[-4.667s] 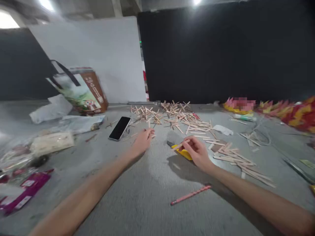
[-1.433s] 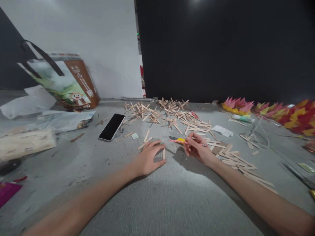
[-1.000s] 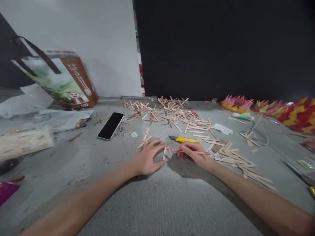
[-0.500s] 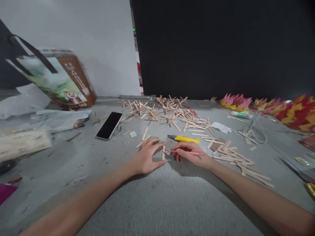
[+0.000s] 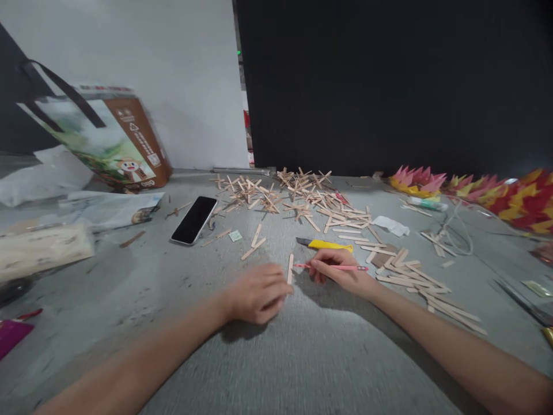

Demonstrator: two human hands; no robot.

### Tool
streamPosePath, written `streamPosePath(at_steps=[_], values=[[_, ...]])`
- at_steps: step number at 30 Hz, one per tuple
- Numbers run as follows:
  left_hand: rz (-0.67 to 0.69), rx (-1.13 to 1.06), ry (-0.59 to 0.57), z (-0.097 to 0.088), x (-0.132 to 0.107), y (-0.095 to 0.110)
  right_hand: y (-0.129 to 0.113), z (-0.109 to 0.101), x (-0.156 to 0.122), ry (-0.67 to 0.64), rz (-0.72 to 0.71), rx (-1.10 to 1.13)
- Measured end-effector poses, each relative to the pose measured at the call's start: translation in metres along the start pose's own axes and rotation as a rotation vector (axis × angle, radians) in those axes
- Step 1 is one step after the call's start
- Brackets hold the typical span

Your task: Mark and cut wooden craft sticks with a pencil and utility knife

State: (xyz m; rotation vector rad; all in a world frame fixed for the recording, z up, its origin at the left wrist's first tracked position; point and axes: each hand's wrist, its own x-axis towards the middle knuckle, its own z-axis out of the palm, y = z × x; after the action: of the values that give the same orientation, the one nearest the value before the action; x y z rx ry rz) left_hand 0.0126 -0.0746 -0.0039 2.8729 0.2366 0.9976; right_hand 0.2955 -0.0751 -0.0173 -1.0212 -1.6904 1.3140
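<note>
A single wooden craft stick [image 5: 290,268] lies nearly upright in view on the grey table between my hands. My left hand [image 5: 259,293], a little blurred, has its fingers curled together, with fingertips at the near end of the stick. My right hand [image 5: 334,268] grips a pink pencil [image 5: 345,267] like a pen, its tip pointing left toward the stick and close beside it. Just behind my right hand lies a yellow utility knife [image 5: 328,245], its dark blade end to the left. Two craft sticks [image 5: 254,245] rest beyond my left hand.
Joined star-shaped sticks [image 5: 248,193] are heaped at the back. Loose sticks [image 5: 415,276] spread at right, near scissors [image 5: 525,302]. A phone [image 5: 194,220], a paper bag [image 5: 129,144] and plastic packets [image 5: 47,248] stand left; folded paper flowers [image 5: 419,181] sit back right.
My left hand has drawn back toward me, its spread fingers curling in from both ends of the stick to its near end. My right hand keeps the pencil, almost unmoved.
</note>
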Motion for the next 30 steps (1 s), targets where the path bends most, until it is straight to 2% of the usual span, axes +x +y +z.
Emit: streamPosePath(at_steps=[3,5,6,10,11,13,19,30], values=[[0.19,0.132,-0.138,0.002,0.001,0.007,0.0,0.0,0.0,0.016,0.0,-0.021],[0.142,0.176,-0.18,0.003,0.001,0.008,-0.001,0.0,0.001,0.023,0.008,-0.009],[0.049,0.177,-0.177,0.003,0.001,0.007,-0.001,0.0,0.001,0.028,0.018,0.004],[-0.489,0.072,-0.056,0.005,0.002,-0.004,0.0,0.001,0.001,0.05,0.041,0.041],[-0.57,0.032,-0.036,0.005,0.002,-0.007,0.001,0.001,0.002,0.047,0.039,0.036],[-0.637,-0.023,-0.032,0.006,0.003,-0.013,0.001,0.001,0.002,0.022,0.032,0.025],[-0.66,-0.057,-0.176,0.007,0.001,-0.015,-0.007,0.001,0.001,-0.067,0.048,-0.012],[-0.587,-0.036,-0.221,0.006,0.002,-0.013,-0.006,0.0,0.0,-0.099,0.03,-0.05]])
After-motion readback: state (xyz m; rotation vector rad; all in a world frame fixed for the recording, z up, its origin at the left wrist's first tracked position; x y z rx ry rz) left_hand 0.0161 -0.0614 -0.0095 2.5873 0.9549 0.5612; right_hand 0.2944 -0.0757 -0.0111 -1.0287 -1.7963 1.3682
